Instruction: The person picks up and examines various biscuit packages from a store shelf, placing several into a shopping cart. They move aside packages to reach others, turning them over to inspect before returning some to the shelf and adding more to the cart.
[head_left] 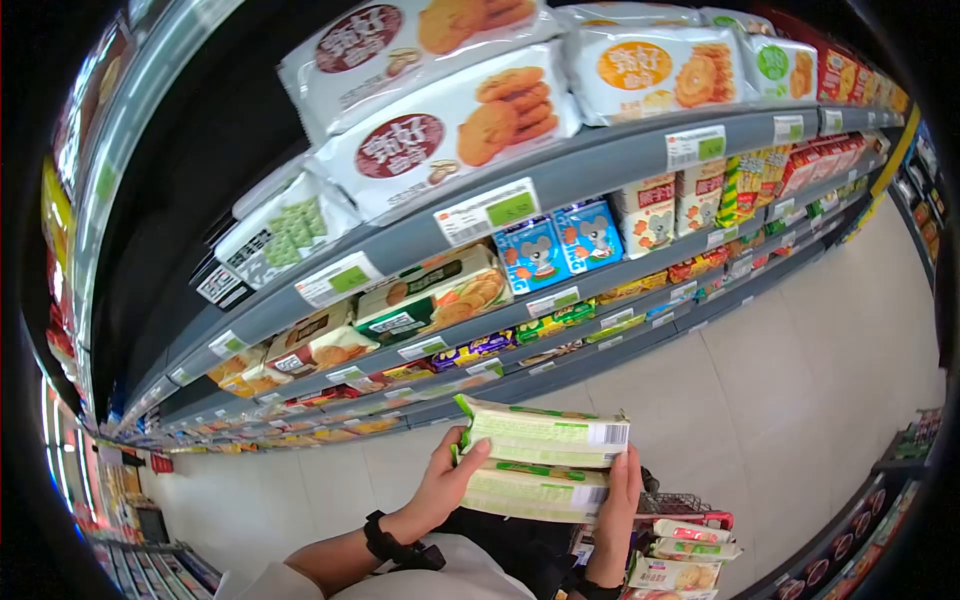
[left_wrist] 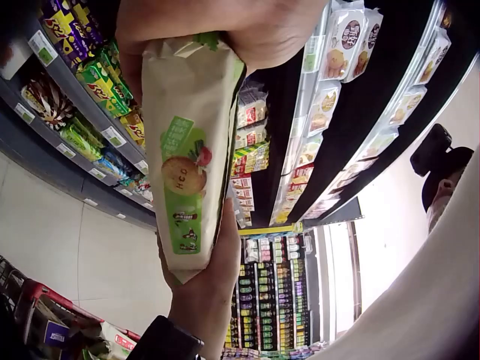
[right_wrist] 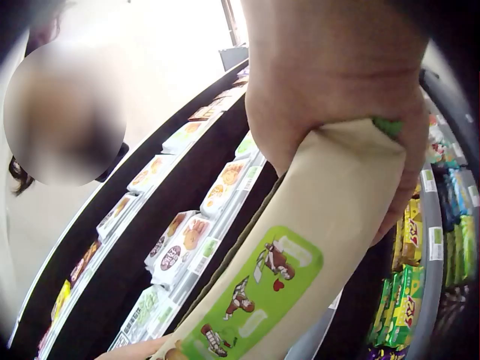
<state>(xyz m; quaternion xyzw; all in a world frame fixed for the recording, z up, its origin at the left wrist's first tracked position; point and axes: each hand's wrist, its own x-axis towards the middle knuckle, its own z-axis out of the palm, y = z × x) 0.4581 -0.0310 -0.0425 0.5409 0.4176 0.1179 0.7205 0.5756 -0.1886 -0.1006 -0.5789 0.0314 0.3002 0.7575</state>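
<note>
Two cream-and-green biscuit packs (head_left: 545, 435) lie side by side between the two hands, their printed backs and barcodes facing up in the head view. My left hand (head_left: 440, 490) grips their left ends, its thumb over the edge. At the right ends my right hand (head_left: 618, 510) holds on, fingers along the barcode side. In the left wrist view a pack (left_wrist: 187, 165) shows a round biscuit picture, with the left hand (left_wrist: 217, 30) across its end. The right wrist view shows a cream pack (right_wrist: 300, 225) under the right hand (right_wrist: 337, 75).
Shelves of packaged biscuits run across in front, with a grey shelf edge (head_left: 400, 245) and white packs (head_left: 460, 130) above the hands. A shopping cart (head_left: 700, 510) holding several packs (head_left: 675, 575) stands at the lower right. Pale floor tiles (head_left: 760, 370) lie beyond.
</note>
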